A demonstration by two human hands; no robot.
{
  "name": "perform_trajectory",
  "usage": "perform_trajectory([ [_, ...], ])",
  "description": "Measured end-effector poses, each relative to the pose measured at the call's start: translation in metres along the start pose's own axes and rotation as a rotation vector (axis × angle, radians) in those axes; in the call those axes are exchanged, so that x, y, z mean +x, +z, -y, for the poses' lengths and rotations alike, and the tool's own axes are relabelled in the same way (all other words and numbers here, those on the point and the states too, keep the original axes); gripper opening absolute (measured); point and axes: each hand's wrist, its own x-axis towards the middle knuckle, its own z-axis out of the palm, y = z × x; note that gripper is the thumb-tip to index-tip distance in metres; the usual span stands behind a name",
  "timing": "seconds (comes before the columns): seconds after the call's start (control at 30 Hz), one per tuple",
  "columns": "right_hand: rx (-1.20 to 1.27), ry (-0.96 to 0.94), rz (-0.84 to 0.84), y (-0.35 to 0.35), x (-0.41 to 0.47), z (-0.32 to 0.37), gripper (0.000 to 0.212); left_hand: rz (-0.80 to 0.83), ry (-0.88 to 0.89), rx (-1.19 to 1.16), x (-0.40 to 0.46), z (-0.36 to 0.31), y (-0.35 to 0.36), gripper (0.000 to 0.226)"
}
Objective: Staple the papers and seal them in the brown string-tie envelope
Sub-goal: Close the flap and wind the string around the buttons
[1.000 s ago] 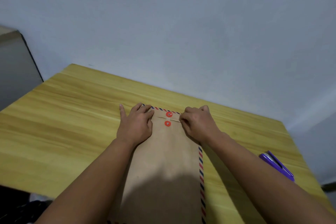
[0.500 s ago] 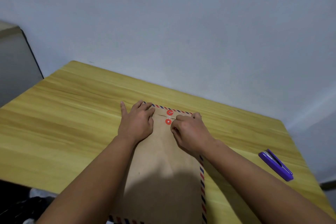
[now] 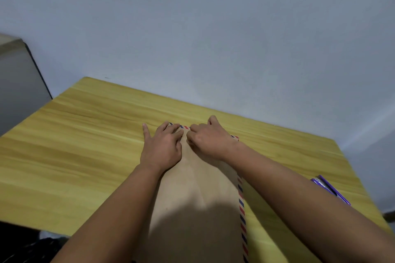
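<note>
The brown string-tie envelope [image 3: 198,198] with a red and blue striped border lies flat on the wooden table [image 3: 74,145], its flap end away from me. My left hand [image 3: 162,147] presses flat on the envelope's far left part, fingers spread. My right hand [image 3: 210,139] is curled over the flap's middle, fingertips pinched together where the red buttons were seen; it hides the buttons and the string. No papers are in sight.
A purple stapler [image 3: 330,189] lies near the table's right edge, partly behind my right forearm. A grey wall runs behind the table. A dark-edged grey cabinet [image 3: 17,83] stands at the left.
My right hand has moved left and away over the flap, now covering both red buttons that showed before. The left hand has stayed pressing on the envelope.
</note>
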Motion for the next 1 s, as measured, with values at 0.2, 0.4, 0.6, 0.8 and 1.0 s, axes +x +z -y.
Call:
perform_trajectory([
  [0.2,0.049,0.052,0.037,-0.003,0.017,-0.023,0.007,-0.004,-0.003,-0.009,0.0,0.0,0.001,0.042],
  [0.4,0.163,0.155,0.057,0.008,0.018,-0.029,0.026,0.006,-0.002,-0.013,0.001,0.002,0.002,0.045],
  [0.6,0.184,0.222,0.092,0.005,0.027,-0.033,0.023,0.009,-0.004,-0.014,0.001,0.001,0.001,0.046],
  [0.8,0.199,0.261,0.13,0.003,0.033,-0.039,0.025,0.007,-0.012,-0.014,0.001,0.001,0.002,0.048],
  [1.0,0.183,0.266,0.148,0.005,0.022,-0.05,0.021,-0.004,-0.003,-0.017,0.001,0.003,0.003,0.047],
])
